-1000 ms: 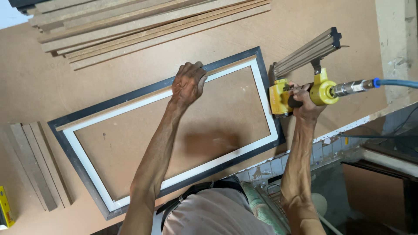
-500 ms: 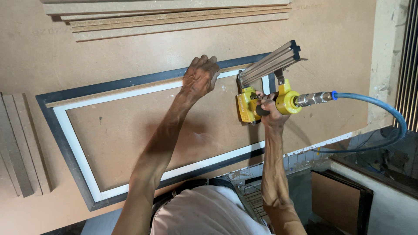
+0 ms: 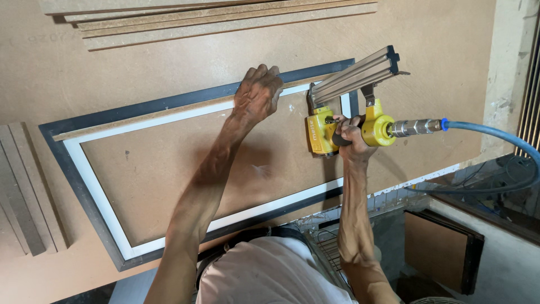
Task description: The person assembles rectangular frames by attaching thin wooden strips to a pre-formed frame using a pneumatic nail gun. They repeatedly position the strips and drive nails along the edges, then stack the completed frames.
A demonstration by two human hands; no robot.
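Nearest the camera is the person's pale shirt (image 3: 270,276), with both bare forearms reaching up and away over the brown fibreboard worktop (image 3: 439,73).

The right hand (image 3: 347,134) is wrapped tight around the grip of a yellow pneumatic nail gun (image 3: 337,121); whether a finger rests on the trigger cannot be told. The gun's nose sits against the far right corner of a long rectangular frame (image 3: 84,186), dark outside and white inside, which lies flat on the worktop. A blue air hose (image 3: 495,135) runs from the gun's metal coupling off to the right and curves down past the table edge.

The left hand (image 3: 257,95) lies flat, fingers together, pressing a thin fibreboard strip (image 3: 146,117) onto the frame's far rail, just beside the gun.

The risks, as I judge them: the pressing fingers are near the nose, so a nail that deflects or breaks out sideways could reach them. If the strip slips under the hand, it would be fixed out of line with the rail. The hose, hanging over the edge, could tug the gun off its mark.

Farther off, loose fibreboard strips (image 3: 225,19) lie stacked along the far edge, and more strips (image 3: 25,186) lie at the left.
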